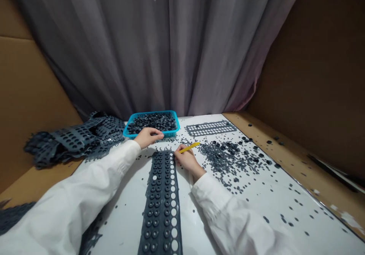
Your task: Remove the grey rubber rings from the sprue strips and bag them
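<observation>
Gripping a yellow pointed tool [190, 147] in the right hand [186, 158], beside the rubber washer sheet [162, 205] on the tabletop [127, 213]; holding the left hand [148, 137] by a turquoise basket [171, 133], cannot tell whether pinching anything. Likely a light, bendy sheet, best held by its edges.

White worktop [125, 217]! Studded strip [162, 205] runs toward the near edge, blue basket [169, 134] sits by the far edge, punched sheet [210, 128] lies near the far right corner, crumpled sheets [75, 137] straddle the left edge, dark discs [218, 159] spread toward the right edge.
</observation>
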